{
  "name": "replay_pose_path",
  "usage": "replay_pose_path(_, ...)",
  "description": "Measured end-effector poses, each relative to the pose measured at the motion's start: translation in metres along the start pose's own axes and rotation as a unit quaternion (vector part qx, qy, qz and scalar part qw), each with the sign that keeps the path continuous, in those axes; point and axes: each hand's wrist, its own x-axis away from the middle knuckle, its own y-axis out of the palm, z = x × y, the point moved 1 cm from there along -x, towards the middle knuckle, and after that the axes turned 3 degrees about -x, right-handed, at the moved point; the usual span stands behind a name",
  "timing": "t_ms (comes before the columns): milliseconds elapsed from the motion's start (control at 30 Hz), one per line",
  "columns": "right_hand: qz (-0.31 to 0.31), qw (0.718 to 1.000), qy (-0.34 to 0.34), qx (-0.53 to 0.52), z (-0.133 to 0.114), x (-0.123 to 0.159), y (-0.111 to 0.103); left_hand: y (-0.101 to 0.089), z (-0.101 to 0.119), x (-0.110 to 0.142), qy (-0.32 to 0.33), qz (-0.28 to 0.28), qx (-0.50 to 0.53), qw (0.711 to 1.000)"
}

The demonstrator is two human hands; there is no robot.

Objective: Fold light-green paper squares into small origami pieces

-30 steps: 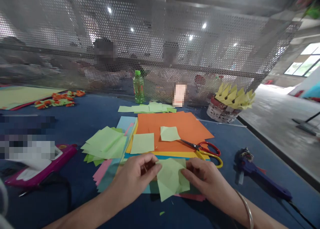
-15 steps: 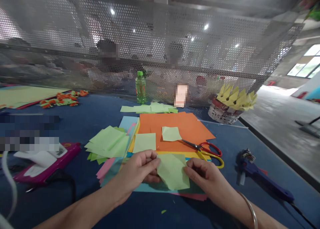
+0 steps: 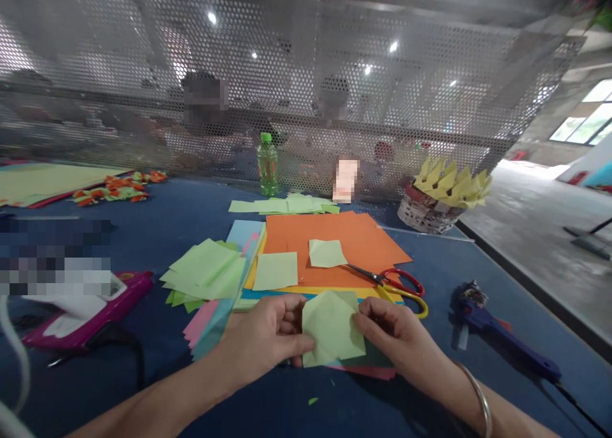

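A creased, pale green square of paper is held up between both hands, over the front of a stack of coloured sheets. My left hand pinches its left edge, thumb in front and fingers behind. At its right edge, my right hand grips the paper between thumb and fingers. Just beyond lie two more pale green pieces, one a flat square, the other a smaller piece on the orange paper. Scissors with red and yellow handles rest at the stack's right side, blades touching the smaller piece.
Green paper sheets are piled on the left, near a magenta device with a cable. A blue glue gun lies at right. Behind stand a green bottle and a pot with folded yellow paper, before a perforated metal screen.
My left thumb has slid down along the paper's left edge. The paper has turned slightly and now hangs a little lower on the left. My right hand keeps its hold.
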Motion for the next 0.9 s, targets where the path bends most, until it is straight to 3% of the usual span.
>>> replay_pose_path(400, 0.002, 1.0, 0.004, -0.011, 0.003, -0.002, 0.001, -0.002, 0.003, 0.001, 0.027, 0.021, -0.036, 0.999)
replay_pose_path(567, 0.022, 0.999, -0.04, -0.003, 0.001, -0.004, -0.007, -0.012, -0.002, -0.006, 0.037, 0.059, -0.014, 0.998)
replay_pose_path(733, 0.064, 0.986, -0.055, 0.145, -0.01, -0.025, -0.029, -0.032, 0.004, -0.013, 0.077, 0.153, 0.017, 0.985)
replay_pose_path(833, 0.048, 0.947, -0.054, 0.312, -0.019, -0.06, -0.044, -0.046, 0.012, -0.019, 0.096, 0.193, 0.017, 0.976)
replay_pose_path(900, 0.06, 0.935, -0.043, 0.346, -0.021, -0.089, -0.05, -0.054, 0.015, -0.025, 0.103, 0.21, 0.021, 0.972)
